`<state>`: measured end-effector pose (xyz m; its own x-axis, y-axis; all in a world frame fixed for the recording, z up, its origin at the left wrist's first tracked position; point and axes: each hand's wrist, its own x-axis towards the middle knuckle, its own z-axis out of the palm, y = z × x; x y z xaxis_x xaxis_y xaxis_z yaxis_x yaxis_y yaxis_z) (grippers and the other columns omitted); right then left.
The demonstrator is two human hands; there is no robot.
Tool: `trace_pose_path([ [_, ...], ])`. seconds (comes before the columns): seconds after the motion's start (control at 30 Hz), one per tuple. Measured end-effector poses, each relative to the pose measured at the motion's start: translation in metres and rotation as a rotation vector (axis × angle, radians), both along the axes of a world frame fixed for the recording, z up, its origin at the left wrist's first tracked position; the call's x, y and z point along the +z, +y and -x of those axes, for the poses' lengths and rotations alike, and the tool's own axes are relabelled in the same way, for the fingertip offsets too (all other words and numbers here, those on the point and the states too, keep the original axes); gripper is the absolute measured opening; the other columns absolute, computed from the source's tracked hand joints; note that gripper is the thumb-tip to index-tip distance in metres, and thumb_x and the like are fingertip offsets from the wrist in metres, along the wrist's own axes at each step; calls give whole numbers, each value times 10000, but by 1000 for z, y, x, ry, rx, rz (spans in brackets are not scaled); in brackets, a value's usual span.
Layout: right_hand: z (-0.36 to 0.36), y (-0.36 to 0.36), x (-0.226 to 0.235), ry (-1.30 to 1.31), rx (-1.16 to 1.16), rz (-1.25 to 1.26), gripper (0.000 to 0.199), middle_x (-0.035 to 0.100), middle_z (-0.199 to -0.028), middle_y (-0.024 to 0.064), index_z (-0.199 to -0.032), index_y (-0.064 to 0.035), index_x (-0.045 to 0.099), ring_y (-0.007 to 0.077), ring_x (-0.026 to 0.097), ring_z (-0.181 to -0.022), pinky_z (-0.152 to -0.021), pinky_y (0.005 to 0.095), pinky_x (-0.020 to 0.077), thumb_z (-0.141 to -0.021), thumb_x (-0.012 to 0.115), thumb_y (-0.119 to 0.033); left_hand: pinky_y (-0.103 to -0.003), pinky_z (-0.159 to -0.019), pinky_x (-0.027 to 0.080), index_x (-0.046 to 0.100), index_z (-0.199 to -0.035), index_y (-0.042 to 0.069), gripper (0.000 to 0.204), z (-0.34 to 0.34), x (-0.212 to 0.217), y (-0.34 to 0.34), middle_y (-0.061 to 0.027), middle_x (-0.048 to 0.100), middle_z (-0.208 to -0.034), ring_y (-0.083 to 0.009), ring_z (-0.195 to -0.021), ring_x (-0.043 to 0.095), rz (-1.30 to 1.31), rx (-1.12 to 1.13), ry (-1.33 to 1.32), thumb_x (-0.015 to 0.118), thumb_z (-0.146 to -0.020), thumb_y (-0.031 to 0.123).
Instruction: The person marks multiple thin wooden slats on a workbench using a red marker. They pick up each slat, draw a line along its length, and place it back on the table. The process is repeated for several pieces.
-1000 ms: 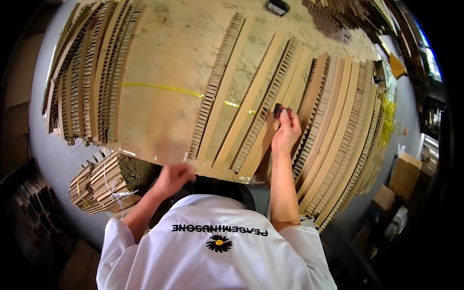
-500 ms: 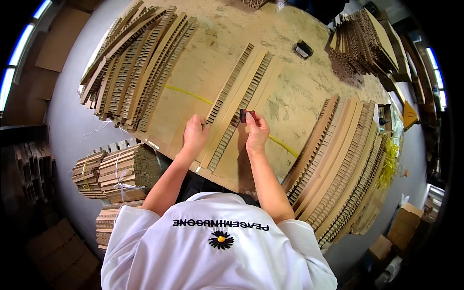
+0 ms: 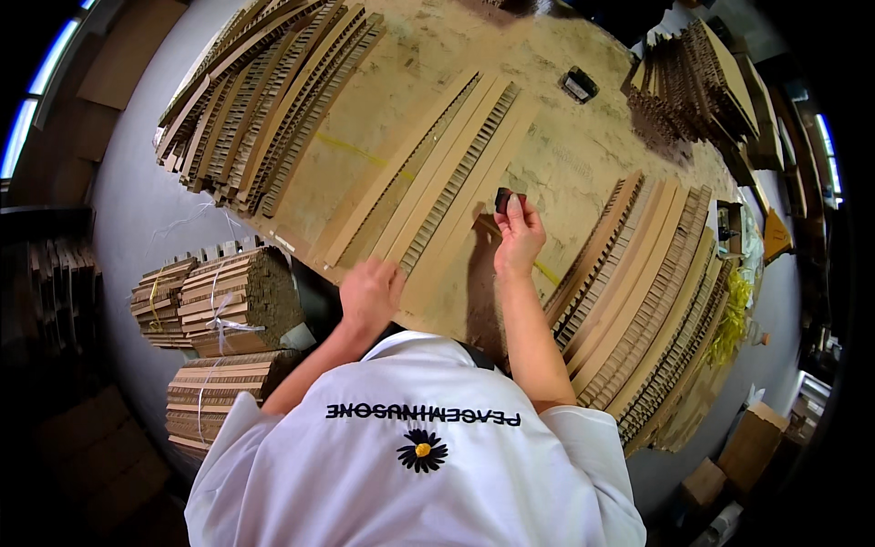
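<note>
"Honeycomb-core cardboard strips point(image 3: 460, 173) lie on the tabletop before us, long, narrow and tan. What do we make out of their sides?"

"Most turn a smooth paper side up to us, while one shows its ribbed cells, greyish brown, all along its length. They slant from near left to far right, and we see a gap between the leftmost strip and the next."

"And where do they lie from our fingers?"

"Their near ends reach our left hand point(image 3: 372, 296). Its fingers are bent and close together over the ends of the middle strips; whether they pinch one or only rest there, we cannot tell."

"What about our right hand point(image 3: 519, 244)?"

"We hold it just right of those strips, thumb and fingertips pinching a small red-and-black block point(image 3: 509, 201). Its shadow falls on the tan tabletop point(image 3: 574, 137)."

"Farther out?"

"We have a heap of curved strips point(image 3: 273, 109) on the left and a row of more strips point(image 3: 629, 301) on the right. Beyond our right hand sits a small dark box point(image 3: 578, 85). Below the table's left edge we see bundles point(image 3: 223, 301) tied with white string, and at the far right a tangle of yellow plastic point(image 3: 732, 310)."
</note>
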<state>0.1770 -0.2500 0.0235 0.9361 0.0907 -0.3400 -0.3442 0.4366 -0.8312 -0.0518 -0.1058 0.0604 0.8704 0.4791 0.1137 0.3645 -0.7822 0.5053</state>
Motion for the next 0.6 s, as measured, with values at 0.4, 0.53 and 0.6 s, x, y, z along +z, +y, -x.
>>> trace_pose_path([
  [0.4,32,13,-9,23,182,33,166,749,-1061,54,-1116,-46,722,150,695,-864,-813,326,608,-1022,758,-177,-273,-547,453,659,-1080,-11,240,34,-35,-36,-18,612,-752,-108,-607,551,1627,868,-77,742,-1012,204],
  [0.53,30,12,-5,12,177,36,158,751,-1080,64,-1110,-43,722,143,697,-865,-790,297,604,-1017,763,-165,-261,-534,413,639,-931,64,157,32,-40,-41,26,583,-752,-72,-604,510,1456,899,-120,750,-993,156],
  [0.6,29,8,-4,12,164,38,155,749,-1084,66,-1107,-43,721,144,697,-863,-788,300,604,-1015,765,-160,-250,-556,419,643,-906,54,135,34,-46,-43,23,587,-733,-82,-618,522,1295,894,-214,745,-977,105],
])
